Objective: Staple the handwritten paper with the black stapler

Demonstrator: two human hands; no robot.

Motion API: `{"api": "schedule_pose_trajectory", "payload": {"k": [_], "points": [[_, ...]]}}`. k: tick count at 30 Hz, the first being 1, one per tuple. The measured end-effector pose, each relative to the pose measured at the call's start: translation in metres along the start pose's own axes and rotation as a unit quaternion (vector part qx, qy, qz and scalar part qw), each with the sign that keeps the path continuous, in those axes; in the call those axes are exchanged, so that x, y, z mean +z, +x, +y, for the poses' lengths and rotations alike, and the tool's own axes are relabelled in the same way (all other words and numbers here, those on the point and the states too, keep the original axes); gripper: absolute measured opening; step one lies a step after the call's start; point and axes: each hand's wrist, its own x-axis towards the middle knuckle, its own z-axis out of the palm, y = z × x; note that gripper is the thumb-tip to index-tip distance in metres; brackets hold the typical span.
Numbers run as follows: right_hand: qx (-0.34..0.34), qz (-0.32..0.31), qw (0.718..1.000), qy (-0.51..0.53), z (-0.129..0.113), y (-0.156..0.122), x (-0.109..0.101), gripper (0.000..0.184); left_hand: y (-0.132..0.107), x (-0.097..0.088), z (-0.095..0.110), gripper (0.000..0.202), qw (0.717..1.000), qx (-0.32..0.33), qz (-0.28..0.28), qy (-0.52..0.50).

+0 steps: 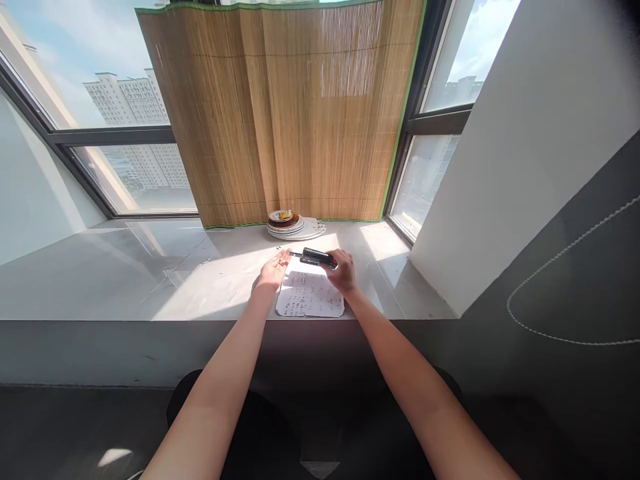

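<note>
My right hand [341,270] is wrapped round a black tool with two long parts, one above the other, and a red patch near the grip [316,255]. A thin dark tip points left from the tool toward my left hand [275,270]. The fingers of that hand are bent together at the tip; whatever lies between them is too small to make out. Beneath the tool, a white sheet with rows of handwritten dark marks [310,297] lies on the ledge, its far part bright with sunlight.
A stack of plates [300,229] stands on the pale window ledge [125,280], beyond my hands. Behind it hangs a bamboo blind [300,127] between dark window frames. The ledge's front edge runs just below the sheet. At right, a white cord [530,327] loops against the wall.
</note>
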Motion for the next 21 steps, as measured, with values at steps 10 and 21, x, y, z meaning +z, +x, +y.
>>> {"api": "schedule_pose_trajectory", "payload": {"k": [10, 21], "points": [[0.091, -0.128, 0.986, 0.048, 0.008, -0.002, 0.002, 0.023, -0.009, 0.005, 0.0, 0.027, 0.997, 0.069, -0.043, -0.001], [-0.267, -0.107, 0.957, -0.029, -0.033, -0.005, -0.001, 0.026, -0.032, 0.015, -0.005, 0.061, 0.954, 0.037, -0.256, 0.153]]}}
